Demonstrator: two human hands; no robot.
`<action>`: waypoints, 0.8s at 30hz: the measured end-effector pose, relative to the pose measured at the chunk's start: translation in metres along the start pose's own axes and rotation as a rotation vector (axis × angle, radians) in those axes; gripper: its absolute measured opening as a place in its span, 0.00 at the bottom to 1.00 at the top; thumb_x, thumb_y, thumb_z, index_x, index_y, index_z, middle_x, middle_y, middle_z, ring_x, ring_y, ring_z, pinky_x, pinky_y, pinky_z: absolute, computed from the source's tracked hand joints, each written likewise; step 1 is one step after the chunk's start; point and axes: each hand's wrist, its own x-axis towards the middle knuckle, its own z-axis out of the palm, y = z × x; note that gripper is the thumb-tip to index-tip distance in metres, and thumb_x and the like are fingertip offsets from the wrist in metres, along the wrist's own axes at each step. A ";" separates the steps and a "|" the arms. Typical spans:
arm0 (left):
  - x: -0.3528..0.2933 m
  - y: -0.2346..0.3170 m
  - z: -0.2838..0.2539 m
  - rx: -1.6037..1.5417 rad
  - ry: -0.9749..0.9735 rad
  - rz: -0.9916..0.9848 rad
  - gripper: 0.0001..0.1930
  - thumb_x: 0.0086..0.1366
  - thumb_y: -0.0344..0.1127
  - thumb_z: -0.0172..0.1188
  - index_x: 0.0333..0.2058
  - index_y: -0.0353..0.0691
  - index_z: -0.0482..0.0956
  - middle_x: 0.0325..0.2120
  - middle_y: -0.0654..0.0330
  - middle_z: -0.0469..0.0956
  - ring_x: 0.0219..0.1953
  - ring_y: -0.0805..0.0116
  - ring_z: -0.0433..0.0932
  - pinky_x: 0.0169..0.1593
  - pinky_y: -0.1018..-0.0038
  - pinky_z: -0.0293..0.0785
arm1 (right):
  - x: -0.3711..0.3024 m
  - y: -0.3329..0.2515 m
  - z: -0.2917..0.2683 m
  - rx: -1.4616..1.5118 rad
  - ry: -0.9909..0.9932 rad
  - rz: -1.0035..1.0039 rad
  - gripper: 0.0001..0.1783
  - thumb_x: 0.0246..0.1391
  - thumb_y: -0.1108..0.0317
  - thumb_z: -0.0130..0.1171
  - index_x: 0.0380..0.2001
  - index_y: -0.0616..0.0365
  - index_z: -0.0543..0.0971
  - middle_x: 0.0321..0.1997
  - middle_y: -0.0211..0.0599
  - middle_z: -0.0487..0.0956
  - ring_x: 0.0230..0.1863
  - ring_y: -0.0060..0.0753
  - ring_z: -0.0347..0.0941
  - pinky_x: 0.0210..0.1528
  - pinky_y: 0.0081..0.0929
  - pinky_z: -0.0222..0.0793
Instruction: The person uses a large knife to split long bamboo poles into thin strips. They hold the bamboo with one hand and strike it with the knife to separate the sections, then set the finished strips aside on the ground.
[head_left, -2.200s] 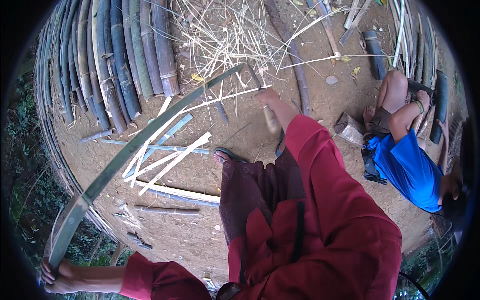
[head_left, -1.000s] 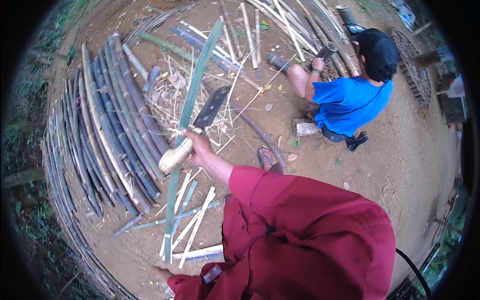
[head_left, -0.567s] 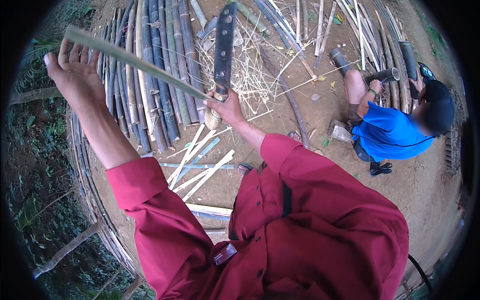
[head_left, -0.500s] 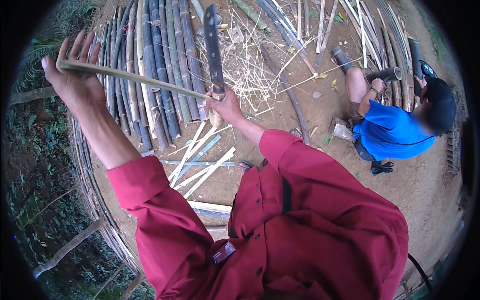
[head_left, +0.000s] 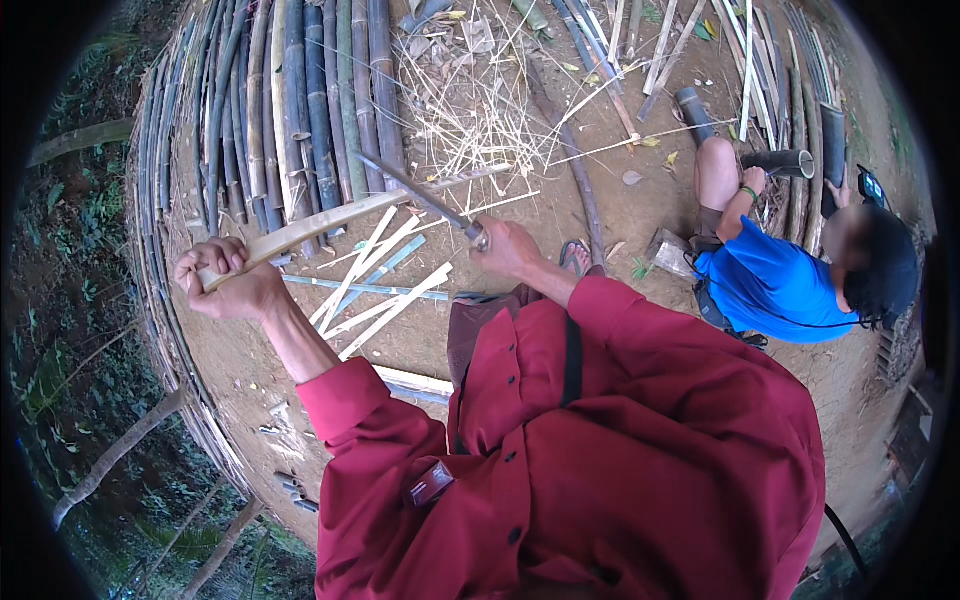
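My left hand (head_left: 235, 280) is closed around the near end of a long pale bamboo strip (head_left: 340, 214), which slants up to the right in front of me. In my right hand (head_left: 508, 248) is a machete (head_left: 420, 192), gripped by its handle. Its dark blade points up and left and crosses the strip near the middle; whether the edge touches the strip I cannot tell. Below the strip, several split bamboo slats (head_left: 395, 310) lie crossed on the ground.
A row of bamboo poles (head_left: 320, 110) lies at the far left, beside a heap of thin shavings (head_left: 480, 130). A person in a blue shirt (head_left: 785, 275) sits at the right with a hand at a bamboo tube (head_left: 780, 163). Foliage (head_left: 90, 350) borders the left.
My left hand has gone from open fingers behind the strip to a closed grip, and has moved down and right. The machete has swung from upright to slanting left across the strip.
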 end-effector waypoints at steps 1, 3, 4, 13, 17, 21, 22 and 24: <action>-0.004 0.003 -0.004 0.012 -0.026 0.023 0.15 0.61 0.45 0.36 0.23 0.45 0.66 0.11 0.69 0.54 0.12 0.79 0.53 0.15 0.82 0.48 | -0.006 -0.013 -0.002 -0.005 -0.067 -0.027 0.15 0.41 0.66 0.57 0.35 0.59 0.72 0.28 0.51 0.78 0.33 0.53 0.76 0.38 0.47 0.70; -0.013 0.009 -0.008 0.035 -0.099 0.043 0.16 0.60 0.46 0.36 0.22 0.45 0.66 0.11 0.69 0.53 0.12 0.79 0.52 0.15 0.82 0.47 | -0.015 -0.034 0.007 -0.005 -0.116 -0.143 0.18 0.39 0.64 0.59 0.36 0.59 0.72 0.24 0.50 0.77 0.29 0.52 0.76 0.35 0.44 0.71; -0.019 0.007 -0.007 -0.002 -0.032 0.056 0.17 0.59 0.48 0.37 0.22 0.44 0.66 0.11 0.69 0.53 0.11 0.79 0.51 0.14 0.82 0.46 | -0.013 -0.036 0.010 -0.011 -0.132 -0.193 0.19 0.39 0.63 0.60 0.37 0.59 0.73 0.22 0.49 0.77 0.27 0.51 0.76 0.33 0.43 0.71; -0.017 0.006 -0.051 0.279 0.375 0.024 0.16 0.61 0.41 0.44 0.14 0.51 0.60 0.08 0.71 0.51 0.09 0.80 0.50 0.14 0.82 0.47 | 0.023 -0.013 0.052 -0.161 -0.197 -0.163 0.18 0.36 0.67 0.60 0.34 0.61 0.73 0.21 0.47 0.77 0.26 0.47 0.77 0.31 0.42 0.73; -0.011 0.001 -0.056 0.291 0.467 -0.028 0.14 0.61 0.39 0.43 0.16 0.50 0.58 0.09 0.71 0.50 0.11 0.79 0.48 0.15 0.81 0.48 | 0.036 0.027 0.056 -0.193 -0.190 -0.007 0.20 0.35 0.66 0.61 0.36 0.60 0.73 0.24 0.48 0.78 0.30 0.51 0.77 0.33 0.43 0.72; -0.004 -0.007 -0.066 0.407 0.487 0.034 0.16 0.61 0.40 0.42 0.15 0.49 0.56 0.09 0.71 0.50 0.12 0.79 0.47 0.15 0.81 0.48 | 0.068 0.057 0.045 -0.325 -0.165 0.041 0.20 0.36 0.63 0.62 0.36 0.58 0.73 0.25 0.48 0.78 0.30 0.52 0.76 0.34 0.43 0.72; -0.006 0.000 -0.072 0.382 0.479 0.046 0.16 0.62 0.39 0.42 0.15 0.49 0.56 0.10 0.70 0.52 0.12 0.78 0.48 0.16 0.79 0.49 | 0.053 0.053 0.048 -0.324 -0.225 -0.017 0.21 0.36 0.63 0.62 0.36 0.59 0.73 0.25 0.48 0.78 0.31 0.52 0.76 0.35 0.43 0.72; -0.005 0.007 -0.066 0.386 0.571 0.040 0.18 0.64 0.41 0.41 0.15 0.49 0.56 0.10 0.71 0.51 0.12 0.78 0.48 0.16 0.79 0.49 | 0.053 0.071 0.062 -0.255 -0.234 -0.047 0.21 0.36 0.63 0.62 0.36 0.59 0.73 0.26 0.49 0.78 0.31 0.52 0.77 0.35 0.43 0.72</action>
